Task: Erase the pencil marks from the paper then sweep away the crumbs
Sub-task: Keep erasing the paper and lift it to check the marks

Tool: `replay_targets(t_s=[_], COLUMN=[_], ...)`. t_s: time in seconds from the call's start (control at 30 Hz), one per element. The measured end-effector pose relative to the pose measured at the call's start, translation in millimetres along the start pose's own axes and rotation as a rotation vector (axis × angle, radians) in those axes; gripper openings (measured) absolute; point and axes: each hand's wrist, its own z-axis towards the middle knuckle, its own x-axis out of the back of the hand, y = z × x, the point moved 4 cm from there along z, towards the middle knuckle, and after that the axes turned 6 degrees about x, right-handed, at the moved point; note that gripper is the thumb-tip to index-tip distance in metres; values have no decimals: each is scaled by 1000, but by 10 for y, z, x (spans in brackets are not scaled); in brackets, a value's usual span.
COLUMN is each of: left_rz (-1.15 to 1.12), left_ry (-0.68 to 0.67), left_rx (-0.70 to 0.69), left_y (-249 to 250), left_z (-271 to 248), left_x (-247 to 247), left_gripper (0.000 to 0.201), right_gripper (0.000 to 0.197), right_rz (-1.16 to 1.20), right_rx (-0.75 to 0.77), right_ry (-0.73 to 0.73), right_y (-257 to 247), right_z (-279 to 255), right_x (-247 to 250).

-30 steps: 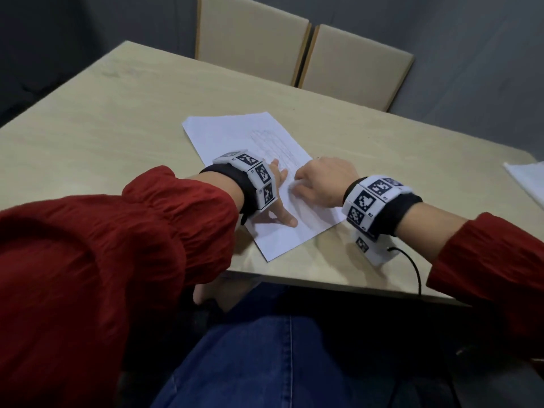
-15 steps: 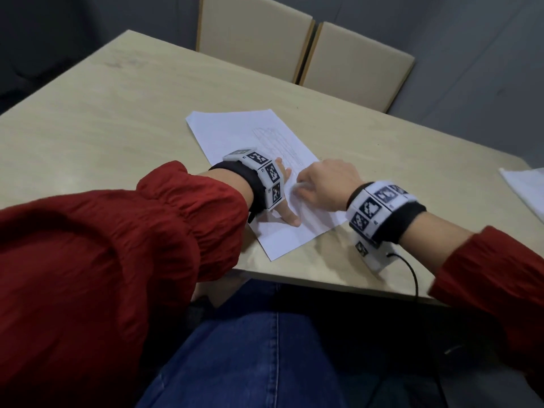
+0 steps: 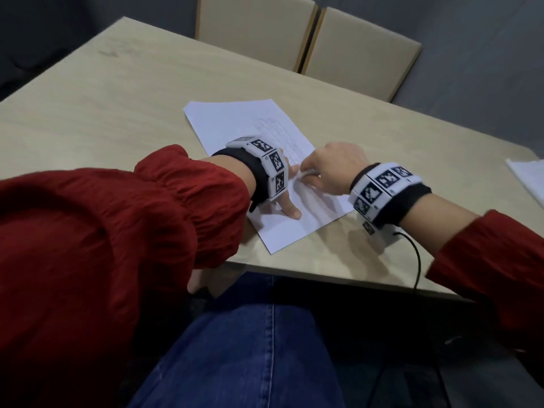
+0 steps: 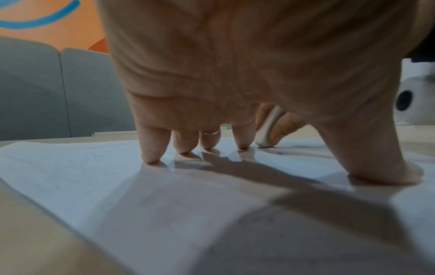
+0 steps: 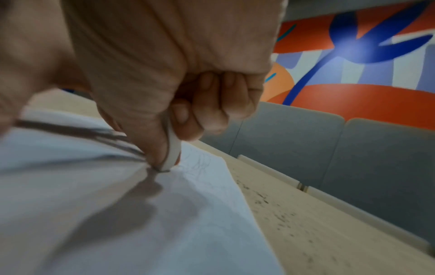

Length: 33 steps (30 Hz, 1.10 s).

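Note:
A white sheet of paper point(image 3: 235, 125) lies on the wooden table point(image 3: 117, 92), with faint pencil marks point(image 3: 279, 134) near its right edge. My left hand point(image 3: 287, 187) presses the paper point(image 4: 70, 176) flat with straight fingertips point(image 4: 153, 158) and thumb. Just to its right, my right hand point(image 3: 329, 169) pinches a white eraser point(image 5: 173, 154) between thumb and fingers, its tip touching the paper point(image 5: 117, 204). The eraser point(image 4: 266, 134) also shows beyond my left fingers. Dark crumbs point(image 5: 277, 210) lie scattered on the table right of the sheet.
Two beige chairs point(image 3: 309, 39) stand at the table's far side. Another white sheet point(image 3: 527, 178) lies at the right edge of the table. A black cable point(image 3: 416, 260) hangs from my right wrist over the near table edge.
My right hand with the eraser has shifted slightly along the paper beside the left hand. The left hand stays pressed in the same spot.

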Motion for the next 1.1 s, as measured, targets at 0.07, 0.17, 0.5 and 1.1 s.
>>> replay_targets(t_s=[0.07, 0.17, 0.5, 1.1], left_rz=[8, -21, -11, -91], left_ry=[0, -16, -21, -91], left_rx=[3, 11, -5, 35], left_y=[10, -24, -3, -115], left_z=[-13, -39, -79, 112], left_x=[7, 15, 31, -132], left_gripper=[117, 119, 114, 131], right_gripper=[19, 16, 17, 20], right_rz=[7, 1, -3, 280], right_rx=[-12, 7, 20, -164], right_ry=[23, -21, -21, -134], right_y=[19, -2, -19, 224], right_z=[36, -153, -162, -331], right_x=[-2, -79, -81, -123])
